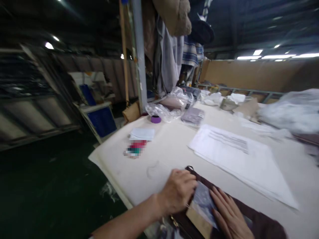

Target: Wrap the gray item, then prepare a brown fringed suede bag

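A dark brown fabric piece (264, 222), which looks like a bag or a folded garment, lies at the near edge of the table with a small loop at its far corner. My left hand (176, 192) is closed on its left edge, close to that loop; the fingertips are partly hidden. Flat on top of it rests my right hand (230, 212), fingers stretched out. Between the two hands show a bluish-grey, shiny patch (203, 196) and a tan card tag (199, 220). A gold-coloured metal fitting (174, 221) sits below my left wrist.
White printed sheets (224, 149) lie beyond my hands on the pale table (171, 149). Farther back are a purple tape roll (156, 119), a folded mauve cloth (193, 116) and clear plastic bags (171, 104). Clothes hang beside a metal post (139, 56). The table's left edge drops to a green floor.
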### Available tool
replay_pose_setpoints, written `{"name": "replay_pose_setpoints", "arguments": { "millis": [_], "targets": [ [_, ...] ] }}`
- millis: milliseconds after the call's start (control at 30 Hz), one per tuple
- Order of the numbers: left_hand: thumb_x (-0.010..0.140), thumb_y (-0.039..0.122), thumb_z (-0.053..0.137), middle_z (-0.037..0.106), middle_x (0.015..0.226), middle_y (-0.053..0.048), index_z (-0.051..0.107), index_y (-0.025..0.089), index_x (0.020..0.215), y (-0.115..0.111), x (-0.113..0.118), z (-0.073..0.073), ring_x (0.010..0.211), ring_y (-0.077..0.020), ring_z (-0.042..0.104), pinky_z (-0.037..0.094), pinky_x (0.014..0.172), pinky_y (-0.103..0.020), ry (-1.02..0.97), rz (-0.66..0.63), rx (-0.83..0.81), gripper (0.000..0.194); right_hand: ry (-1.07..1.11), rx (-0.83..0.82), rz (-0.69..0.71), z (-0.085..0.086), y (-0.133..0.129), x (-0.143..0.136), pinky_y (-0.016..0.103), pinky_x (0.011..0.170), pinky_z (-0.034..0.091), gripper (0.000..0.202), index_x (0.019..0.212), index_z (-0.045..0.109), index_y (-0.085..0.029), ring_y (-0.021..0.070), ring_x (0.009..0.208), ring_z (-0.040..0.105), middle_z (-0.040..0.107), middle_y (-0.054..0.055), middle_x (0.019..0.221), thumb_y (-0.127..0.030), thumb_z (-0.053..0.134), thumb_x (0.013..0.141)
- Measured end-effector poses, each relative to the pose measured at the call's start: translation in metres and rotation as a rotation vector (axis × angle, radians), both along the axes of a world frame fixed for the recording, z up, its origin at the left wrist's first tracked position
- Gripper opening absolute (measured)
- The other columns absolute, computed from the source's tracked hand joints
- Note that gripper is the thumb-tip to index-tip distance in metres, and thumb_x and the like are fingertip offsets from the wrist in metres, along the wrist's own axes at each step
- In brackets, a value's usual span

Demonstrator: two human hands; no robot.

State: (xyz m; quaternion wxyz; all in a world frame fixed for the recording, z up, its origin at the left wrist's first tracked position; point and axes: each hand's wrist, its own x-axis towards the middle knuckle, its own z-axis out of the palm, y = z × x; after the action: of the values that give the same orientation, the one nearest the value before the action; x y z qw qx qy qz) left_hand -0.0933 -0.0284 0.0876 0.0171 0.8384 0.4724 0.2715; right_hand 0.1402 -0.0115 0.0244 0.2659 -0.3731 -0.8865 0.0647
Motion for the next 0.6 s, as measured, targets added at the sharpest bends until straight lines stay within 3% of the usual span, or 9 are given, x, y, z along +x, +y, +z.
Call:
{"name": "replay_pose_setpoints", "arguments": {
  "millis": [67,133,267,400,500,600],
  "targets": [
    [0.087,0.014,0.041,0.059,0.081,-0.004,0.056,0.017,0.081,-0.016,-0.01,0.005,0.081,-0.0171,0.049,0.034,0.074,-0.032,-0.144,0.179,0.0,0.016,-0.055,-0.033,-0.038,0.01,-0.006,-0.003,0.048,0.101,0.038,0.045,0.136,0.036,-0.021,0.0261,0.129,0.033,0.041,0.006,0.139,-0.033,0.034,0.093],
    [0.086,0.013,0.041,0.056,0.078,-0.003,0.056,0.016,0.081,-0.033,-0.014,0.005,0.077,-0.0175,0.047,0.034,0.07,-0.032,-0.168,0.1,-0.014,0.016,-0.078,-0.059,-0.075,0.014,-0.009,-0.006,0.05,0.103,0.035,0.045,0.137,0.033,-0.021,0.0245,0.131,0.03,0.038,0.005,0.14,-0.032,0.034,0.094],
    [0.08,0.017,0.051,0.056,0.094,-0.007,0.053,0.015,0.1,-0.059,0.001,0.002,0.087,-0.022,0.046,0.037,0.074,-0.036,-0.002,-0.047,-0.053,0.019,-0.074,-0.073,-0.098,0.013,-0.012,-0.01,0.052,0.104,0.033,0.044,0.138,0.031,-0.023,0.0232,0.132,0.028,0.038,0.005,0.141,-0.031,0.034,0.094],
    [0.078,0.031,0.059,0.054,0.098,-0.008,0.051,0.015,0.104,-0.053,0.017,-0.001,0.087,-0.0243,0.048,0.041,0.071,-0.038,0.234,-0.011,-0.084,0.031,-0.061,-0.065,-0.087,0.011,-0.013,-0.011,0.053,0.105,0.032,0.044,0.137,0.034,-0.02,0.0238,0.132,0.029,0.038,0.006,0.14,-0.032,0.033,0.094],
    [0.084,0.02,0.048,0.056,0.083,-0.006,0.054,0.012,0.096,-0.039,0.013,0.003,0.073,-0.0208,0.051,0.042,0.061,-0.035,0.402,-0.116,0.049,0.015,-0.058,-0.063,-0.096,0.011,-0.013,-0.011,0.051,0.106,0.031,0.043,0.134,0.038,-0.019,0.0236,0.131,0.03,0.039,0.006,0.14,-0.033,0.034,0.094],
    [0.084,0.01,0.039,0.06,0.084,-0.01,0.056,0.007,0.093,-0.037,-0.004,0.008,0.07,-0.0201,0.053,0.044,0.059,-0.034,0.429,-0.237,0.253,0.02,-0.043,-0.047,-0.097,0.012,-0.013,-0.012,0.05,0.106,0.031,0.042,0.133,0.04,-0.019,0.0228,0.131,0.03,0.041,0.006,0.139,-0.033,0.033,0.094]
  ]
}}
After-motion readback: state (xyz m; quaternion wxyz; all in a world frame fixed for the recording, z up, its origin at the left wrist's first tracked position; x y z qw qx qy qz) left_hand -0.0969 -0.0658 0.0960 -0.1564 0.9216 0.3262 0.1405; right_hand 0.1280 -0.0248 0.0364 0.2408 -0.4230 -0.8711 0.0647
